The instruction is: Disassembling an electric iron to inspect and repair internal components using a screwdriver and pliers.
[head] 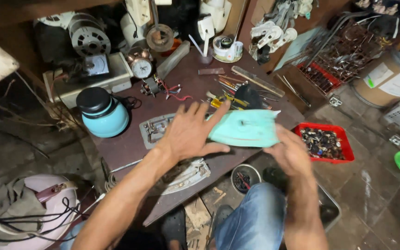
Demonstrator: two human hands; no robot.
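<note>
Item: turquoise iron cover (246, 128), flat and tapered. Lies near the front edge of the dark surface (130, 148), toward its right corner. Long axis runs left to right along that edge, narrower end pointing right.

Left hand (191, 134): fingers spread wide, palm down, fingertips overlapping the cover's left end. It holds nothing; whether it presses on the cover or hovers just above cannot be told.

Right hand (290, 155): blurred, fingers loosely open, at the cover's right front corner, touching or just beside it. It closes on nothing visible.

Relation: the cover lies between the two hands, rightward of the left hand and leftward of the right. Both are about equally near.

Nearby:
- grey metal baseplate (153, 128), just left of the left hand.
- blue kettle (103, 113), near the left edge.
- alarm clock (140, 65), toward the back edge.
- red tray of small parts (343, 157), off the right edge, on the floor.
</note>
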